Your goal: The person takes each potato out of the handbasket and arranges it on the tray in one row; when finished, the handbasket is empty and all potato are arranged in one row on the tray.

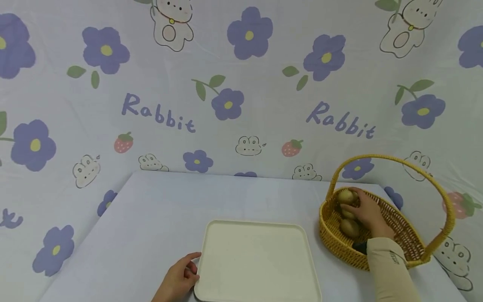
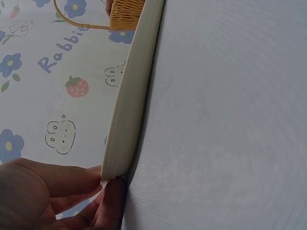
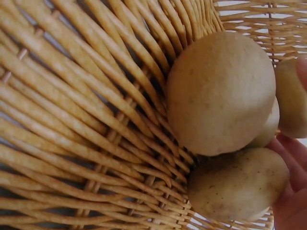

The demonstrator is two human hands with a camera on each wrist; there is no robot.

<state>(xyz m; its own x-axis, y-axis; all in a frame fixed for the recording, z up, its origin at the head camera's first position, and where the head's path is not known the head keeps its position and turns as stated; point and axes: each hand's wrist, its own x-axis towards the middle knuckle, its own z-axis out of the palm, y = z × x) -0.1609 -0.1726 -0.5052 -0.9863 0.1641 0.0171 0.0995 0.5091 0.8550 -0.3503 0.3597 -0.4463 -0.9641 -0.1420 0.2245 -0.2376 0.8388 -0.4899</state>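
Note:
A pale cream rectangular tray (image 1: 256,262) lies flat on the white table. At its left edge my left hand (image 1: 179,274) pinches the rim, thumb on one side and fingers under the other, as the left wrist view shows at the tray's edge (image 2: 127,110). To the right, my right hand (image 1: 366,212) reaches into a yellow wicker basket (image 1: 341,247). Its thumb and fingers grip a potato (image 3: 291,98) at the basket's far left end. Other brown potatoes, a large round one (image 3: 223,93) and a smaller one (image 3: 237,184), lie close by, partly hidden by the hand in the head view.
The basket's tall arched handle (image 1: 392,158) rises over the right forearm. A dark object (image 1: 360,246) shows beside the beige sleeve (image 1: 390,268). Behind the table (image 1: 170,209) hangs a cloth (image 1: 264,84) printed with rabbits, flowers and strawberries.

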